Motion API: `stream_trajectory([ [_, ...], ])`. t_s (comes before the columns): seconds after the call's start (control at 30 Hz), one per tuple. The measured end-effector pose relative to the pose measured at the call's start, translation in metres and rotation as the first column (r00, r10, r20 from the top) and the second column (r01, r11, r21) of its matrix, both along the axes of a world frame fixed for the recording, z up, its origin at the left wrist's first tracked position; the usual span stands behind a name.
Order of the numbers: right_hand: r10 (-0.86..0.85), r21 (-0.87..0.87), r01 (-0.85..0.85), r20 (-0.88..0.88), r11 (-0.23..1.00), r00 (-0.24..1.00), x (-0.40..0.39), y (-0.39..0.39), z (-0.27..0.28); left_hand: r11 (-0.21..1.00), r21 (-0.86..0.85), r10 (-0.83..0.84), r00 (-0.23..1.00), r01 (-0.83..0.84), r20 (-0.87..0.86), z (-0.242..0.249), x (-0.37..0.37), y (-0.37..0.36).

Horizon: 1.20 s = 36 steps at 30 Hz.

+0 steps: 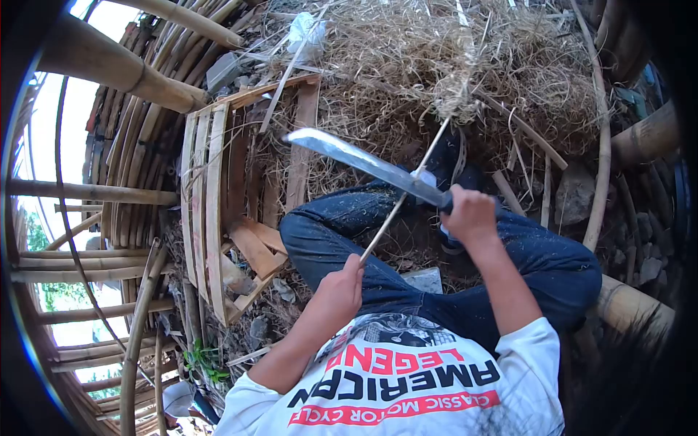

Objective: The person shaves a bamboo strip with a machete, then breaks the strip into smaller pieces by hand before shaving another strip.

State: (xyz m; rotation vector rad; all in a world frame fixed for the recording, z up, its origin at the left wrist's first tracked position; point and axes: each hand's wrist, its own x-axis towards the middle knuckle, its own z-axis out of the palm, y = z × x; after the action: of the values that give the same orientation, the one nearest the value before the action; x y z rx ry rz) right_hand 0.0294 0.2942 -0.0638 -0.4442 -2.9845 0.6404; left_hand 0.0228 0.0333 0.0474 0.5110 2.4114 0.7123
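My right hand is closed around the dark handle of a machete, whose long curved blade points up and to the left. In my left hand is the near end of a thin bamboo stick, gripped in closed fingers. The stick slants up and away between my legs toward a heap of shavings. Near its middle, the blade crosses the stick close to the machete's handle, beside a small whitish patch. My legs in dark jeans are bent on either side, dusted with fine shavings.
A large heap of bamboo shavings spreads ahead. A wooden crate stands at the left, near bamboo poles and slats. Thick bamboo and a grey stone lie at the right. A white plastic bag sits at the back.
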Motion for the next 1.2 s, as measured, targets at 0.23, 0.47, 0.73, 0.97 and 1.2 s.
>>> stream_trajectory([
  [0.23,0.092,-0.131,-0.097,-0.043,0.987,0.995,0.002,-0.024,0.010,1.000,-0.025,0.018,0.999,-0.017,0.039,0.008,-0.004,0.000],
  [0.47,-0.008,0.037,0.009,-0.022,0.999,1.000,0.009,0.005,-0.001,0.999,0.038,0.003,0.999,-0.004,0.035,-0.010,-0.003,-0.001],
  [0.73,0.172,-0.186,-0.201,-0.162,0.962,0.972,0.016,-0.048,0.019,0.998,0.061,0.014,0.998,-0.018,0.067,-0.014,-0.008,0.011],
  [0.97,-0.101,0.018,0.100,0.161,0.995,0.982,0.008,0.032,-0.007,1.000,-0.002,0.006,0.999,-0.006,0.039,-0.018,-0.006,-0.010],
  [1.2,0.022,-0.138,-0.012,0.066,0.990,0.998,0.014,-0.031,0.021,0.999,0.050,-0.006,1.000,0.005,0.025,-0.011,-0.016,0.014],
])
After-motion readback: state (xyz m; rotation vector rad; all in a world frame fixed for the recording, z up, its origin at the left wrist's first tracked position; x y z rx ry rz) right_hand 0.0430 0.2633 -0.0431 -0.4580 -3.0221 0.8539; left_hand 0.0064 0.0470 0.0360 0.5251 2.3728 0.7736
